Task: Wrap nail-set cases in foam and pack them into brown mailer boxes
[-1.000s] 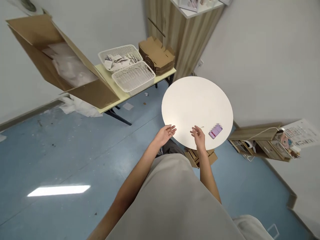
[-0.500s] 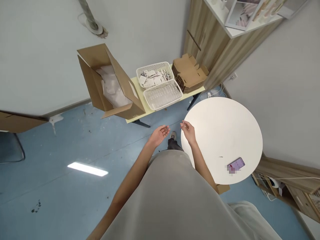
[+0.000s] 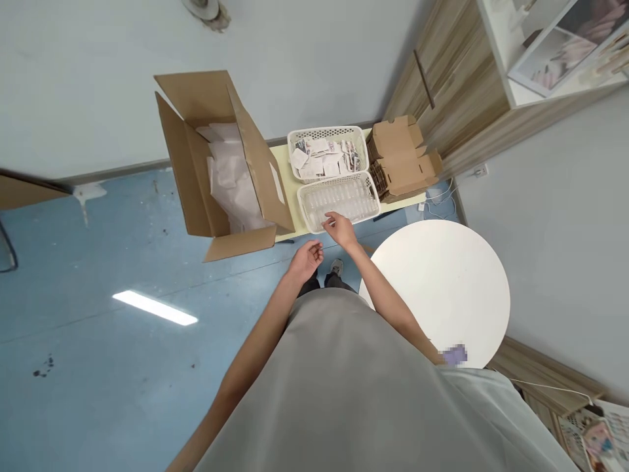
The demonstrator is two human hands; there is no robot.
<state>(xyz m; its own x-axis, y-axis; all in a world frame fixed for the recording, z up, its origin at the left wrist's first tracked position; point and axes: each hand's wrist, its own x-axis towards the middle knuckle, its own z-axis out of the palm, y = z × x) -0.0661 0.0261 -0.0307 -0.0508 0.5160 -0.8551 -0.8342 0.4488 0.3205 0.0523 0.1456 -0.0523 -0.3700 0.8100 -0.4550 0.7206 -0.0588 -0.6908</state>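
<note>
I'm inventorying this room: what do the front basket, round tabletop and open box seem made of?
Front basket: probably satin white plastic, given perforated walls. Round tabletop: smooth, white, perhaps laminate or paint; its plain surface leaves that open. Open box: likely matte cardboard, judging by brown folded flaps.

Two baskets (image 3: pixel 334 180) stand between the carton (image 3: pixel 263 169), left, and cardboard stack (image 3: pixel 400 157), right.

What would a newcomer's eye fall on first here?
Probably the large open cardboard box on the left end of the yellow table, with whitish material inside. Next, the round white table at right. Between them, the right hand overlaps the near white basket, with the left hand lower in view.
</note>
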